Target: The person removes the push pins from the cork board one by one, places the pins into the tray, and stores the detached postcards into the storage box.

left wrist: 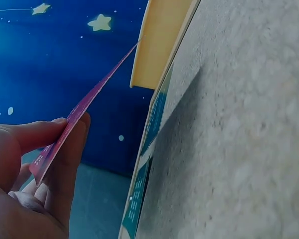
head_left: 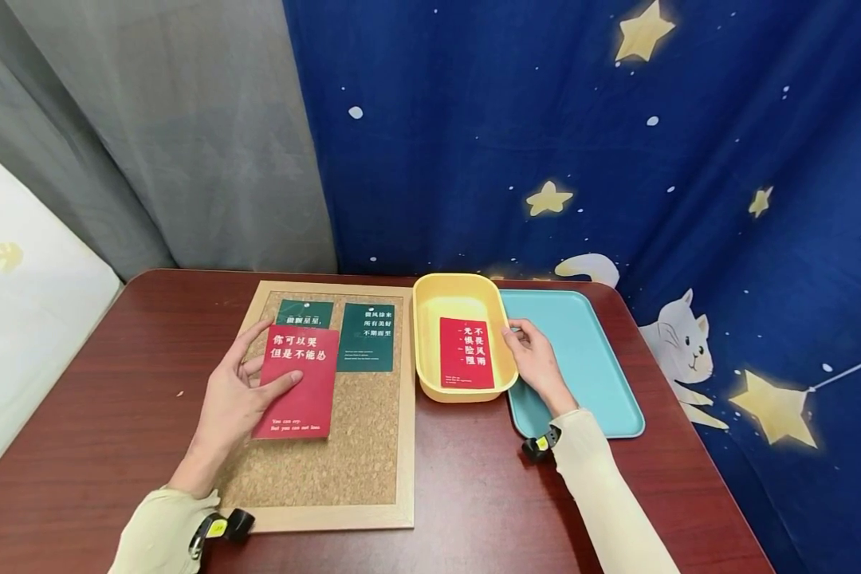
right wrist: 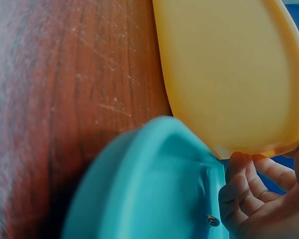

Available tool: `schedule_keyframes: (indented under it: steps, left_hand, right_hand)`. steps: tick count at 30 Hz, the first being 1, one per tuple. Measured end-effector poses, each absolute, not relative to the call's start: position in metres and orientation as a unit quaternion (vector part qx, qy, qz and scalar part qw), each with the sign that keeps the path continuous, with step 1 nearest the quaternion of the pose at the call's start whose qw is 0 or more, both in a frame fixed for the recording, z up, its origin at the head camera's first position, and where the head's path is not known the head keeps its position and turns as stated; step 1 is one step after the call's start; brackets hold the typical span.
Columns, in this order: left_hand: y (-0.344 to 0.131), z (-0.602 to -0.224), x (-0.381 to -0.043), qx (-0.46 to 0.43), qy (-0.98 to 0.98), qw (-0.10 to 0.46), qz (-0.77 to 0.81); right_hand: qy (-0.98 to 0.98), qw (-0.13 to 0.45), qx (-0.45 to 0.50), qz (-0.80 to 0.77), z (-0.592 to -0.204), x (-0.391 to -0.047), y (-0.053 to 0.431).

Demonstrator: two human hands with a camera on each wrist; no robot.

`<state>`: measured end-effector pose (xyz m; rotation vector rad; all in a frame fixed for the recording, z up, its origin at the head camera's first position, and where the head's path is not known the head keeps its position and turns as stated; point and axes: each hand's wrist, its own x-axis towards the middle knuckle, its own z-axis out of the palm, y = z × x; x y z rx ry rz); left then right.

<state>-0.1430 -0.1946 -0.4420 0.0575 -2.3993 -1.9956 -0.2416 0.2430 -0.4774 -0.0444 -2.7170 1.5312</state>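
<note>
My left hand (head_left: pixel 240 391) pinches a red card (head_left: pixel 308 399) with white print between thumb and fingers, held above a wood-framed corkboard (head_left: pixel 362 446). In the left wrist view that card (left wrist: pixel 84 102) appears nearly edge-on, apart from the board. Two dark green cards lie on the board's upper part; the left green card (head_left: pixel 304 312) is partly covered by the red one, while the right green card (head_left: pixel 366 351) shows whole. My right hand (head_left: pixel 538 363) holds the right rim of a yellow bin (head_left: pixel 430 383), fingertips against its outer wall. Another red card (head_left: pixel 466 371) lies inside the bin.
A teal tray (head_left: pixel 581 351) stands right of the bin, under my right hand. A small shiny metal item (right wrist: pixel 213 220) shows at the tray in the right wrist view. The dark red table (head_left: pixel 466 486) meets curtains at its back edge.
</note>
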Motion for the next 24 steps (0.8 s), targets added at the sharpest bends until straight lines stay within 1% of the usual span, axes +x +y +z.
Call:
schedule_keyframes:
  steps: [9, 24]
  left_hand:
    - [-0.182, -0.446, -0.152, -0.009, -0.739, 0.011, -0.674]
    - [-0.160, -0.451, -0.166, -0.002, -0.755, 0.008, -0.656]
  right_hand:
    - [-0.870, 0.012, -0.013, 0.492, -0.477, -0.240, 0.243]
    - [-0.870, 0.012, -0.014, 0.494, -0.478, -0.241, 0.243]
